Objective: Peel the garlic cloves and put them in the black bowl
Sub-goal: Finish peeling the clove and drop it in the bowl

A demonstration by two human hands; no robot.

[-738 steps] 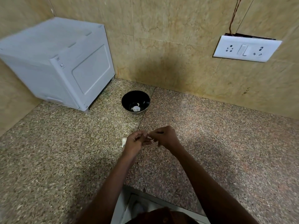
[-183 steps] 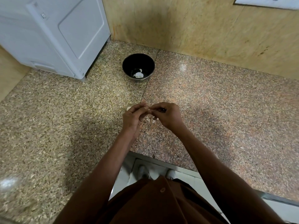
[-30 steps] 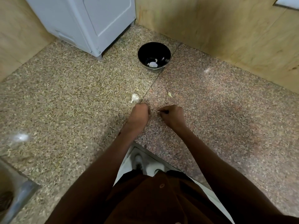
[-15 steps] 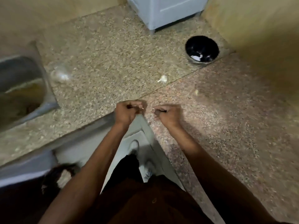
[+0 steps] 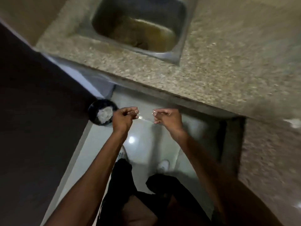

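Compared with half a second ago, the view has swung to the left: the black bowl with the cloves and the white appliance are gone from view, and the steel sink (image 5: 177, 51) now fills the top of the picture. Both hands have left the granite worktop (image 5: 211, 75) and hang over the pale floor (image 5: 143, 152), set apart from each other. The left hand (image 5: 123, 117) has its fingers curled, with thumb and forefinger pressed together; the right hand (image 5: 168, 118) shows the same grip. Something thin and pale seems to be pinched at each tip, probably scraps of garlic skin, but it is too small and blurred to be sure. I judge that the hands are held over the floor so that the peel goes to the round dark bin (image 5: 101, 114) just beside the left hand, which holds a whitish heap and stands on the floor. No clove can be seen now, and the task's bowl lies outside the view. No brand, label or writing can be read anywhere.
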